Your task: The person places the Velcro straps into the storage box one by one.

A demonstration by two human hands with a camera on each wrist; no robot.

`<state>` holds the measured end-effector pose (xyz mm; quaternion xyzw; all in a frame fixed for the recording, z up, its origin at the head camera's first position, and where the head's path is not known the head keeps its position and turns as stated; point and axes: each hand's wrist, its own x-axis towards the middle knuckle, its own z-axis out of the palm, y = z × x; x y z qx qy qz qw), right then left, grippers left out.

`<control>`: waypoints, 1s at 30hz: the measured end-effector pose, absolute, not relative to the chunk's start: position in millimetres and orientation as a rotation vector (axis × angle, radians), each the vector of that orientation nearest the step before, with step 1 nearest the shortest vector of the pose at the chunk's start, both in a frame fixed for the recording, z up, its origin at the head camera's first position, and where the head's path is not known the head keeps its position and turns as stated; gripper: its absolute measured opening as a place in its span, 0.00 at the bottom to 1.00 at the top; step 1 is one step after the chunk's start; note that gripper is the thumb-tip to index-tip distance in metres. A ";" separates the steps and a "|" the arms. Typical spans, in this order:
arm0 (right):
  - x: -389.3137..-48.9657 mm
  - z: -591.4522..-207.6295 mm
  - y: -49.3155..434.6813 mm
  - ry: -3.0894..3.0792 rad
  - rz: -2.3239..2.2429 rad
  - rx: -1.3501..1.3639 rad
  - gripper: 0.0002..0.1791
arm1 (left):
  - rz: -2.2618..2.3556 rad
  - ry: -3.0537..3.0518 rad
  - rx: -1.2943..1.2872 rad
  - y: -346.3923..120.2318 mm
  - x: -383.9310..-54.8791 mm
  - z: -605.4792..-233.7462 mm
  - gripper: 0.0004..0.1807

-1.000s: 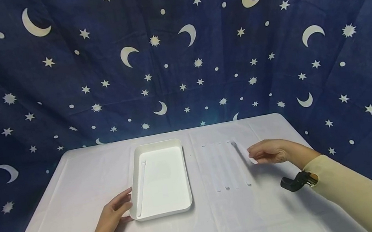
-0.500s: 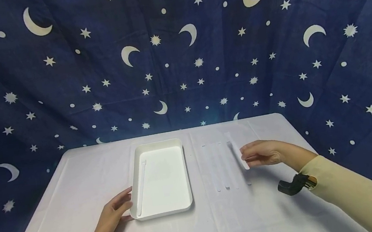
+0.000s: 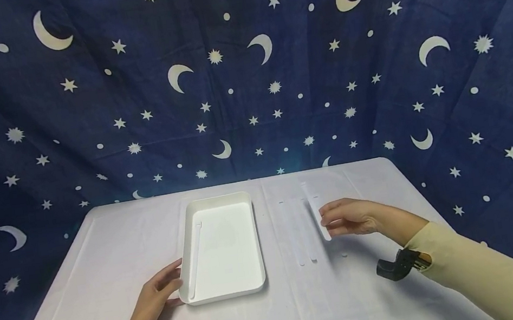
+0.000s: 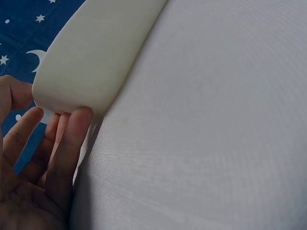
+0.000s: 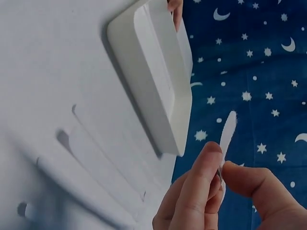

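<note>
Right hand (image 3: 350,217) pinches a white strip (image 3: 315,212) — seemingly lifted off the table; left hand (image 3: 157,297), fingers relaxed, touches the tray (image 3: 228,292).

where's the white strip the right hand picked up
In the head view the white strip is pinched in the right hand, lifted above the row of strips on the table, right of the white tray.

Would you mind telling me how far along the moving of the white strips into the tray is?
One strip already lies in the tray. The right hand pinches a second strip above the table, while the left hand touches the tray's corner. Three strips remain on the cloth.
</note>
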<state>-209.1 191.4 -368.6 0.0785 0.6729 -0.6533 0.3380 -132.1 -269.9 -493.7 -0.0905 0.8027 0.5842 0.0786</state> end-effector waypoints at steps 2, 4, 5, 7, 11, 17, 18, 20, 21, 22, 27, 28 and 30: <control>-208.5 -369.4 186.9 1.757 -1.705 0.199 0.10 | 1.742 2.403 -0.272 -270.1 -131.8 -493.4 0.32; -208.2 -369.4 182.5 1.766 -1.700 0.183 0.12 | 1.740 2.401 -0.274 -270.2 -131.6 -493.2 0.32; -208.2 -369.6 180.4 1.770 -1.699 0.178 0.12 | 1.740 2.400 -0.275 -270.4 -131.4 -493.3 0.32; -208.1 -369.7 176.6 1.775 -1.701 0.166 0.14 | 1.744 2.396 -0.274 -270.6 -131.1 -493.3 0.32; -206.9 -369.1 168.5 1.790 -1.700 0.130 0.12 | 1.774 2.379 -0.250 -271.8 -130.9 -494.1 0.32; -202.7 -367.6 154.1 1.808 -1.690 0.095 0.14 | 1.797 2.374 -0.212 -273.0 -129.6 -494.2 0.31; -202.0 -367.6 152.0 1.806 -1.691 0.091 0.14 | 1.799 2.374 -0.211 -272.9 -129.5 -494.1 0.31; -201.0 -367.6 147.7 1.804 -1.686 0.084 0.12 | 1.804 2.372 -0.212 -272.6 -129.6 -494.1 0.31; -200.7 -367.7 145.5 1.804 -1.683 0.081 0.12 | 1.803 2.375 -0.213 -272.5 -129.6 -494.1 0.31; -200.5 -367.6 143.4 1.803 -1.680 0.081 0.12 | 1.800 2.378 -0.213 -272.4 -129.6 -494.2 0.31; -200.1 -366.4 133.8 1.799 -1.663 0.067 0.13 | 1.785 2.388 -0.224 -272.0 -129.8 -494.1 0.31; -200.0 -366.1 132.0 1.797 -1.660 0.062 0.13 | 1.785 2.385 -0.226 -272.0 -130.0 -494.1 0.31; -199.9 -365.8 128.7 1.795 -1.656 0.050 0.13 | 1.781 2.383 -0.234 -271.9 -130.3 -493.9 0.32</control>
